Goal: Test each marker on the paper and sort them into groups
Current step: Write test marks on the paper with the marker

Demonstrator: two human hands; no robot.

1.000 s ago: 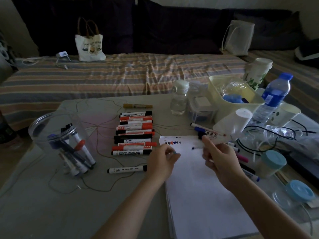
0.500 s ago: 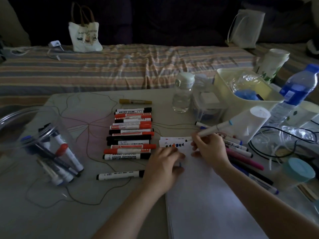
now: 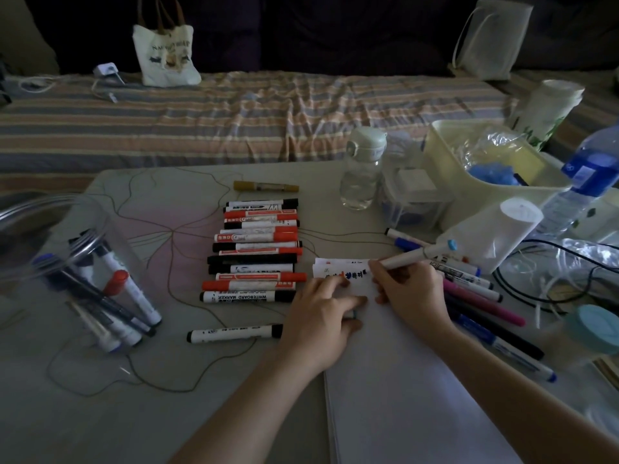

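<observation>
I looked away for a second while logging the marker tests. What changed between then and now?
The right hand brought its marker down from mid-air to the paper, tip at the test marks. The left hand lowered onto the paper, keeping the cap. The sorted row and jar stayed put.

Two hands are in view, the left (image 3: pixel 321 316) and the right (image 3: pixel 407 289). One pen (image 3: pixel 415 255) is held in the right hand. One stack of paper (image 3: pixel 402 380) lies on the one table (image 3: pixel 100 413). The row (image 3: pixel 256 252) of red and black markers beside the paper counts about thirteen, though some overlap. One yellow marker (image 3: pixel 266 186) lies apart behind the row, and one black marker (image 3: pixel 234 332) apart in front. One clear jar (image 3: pixel 77 262) lies tipped with several markers inside; their number cannot be told. Right of the paper lies a group of thin pens (image 3: pixel 482 306), roughly eight. There are two bottles: one clear (image 3: pixel 363 169), one blue-labelled (image 3: pixel 582 182). Two bags stand behind, one printed (image 3: pixel 165 51), one plain (image 3: pixel 489 38).
</observation>
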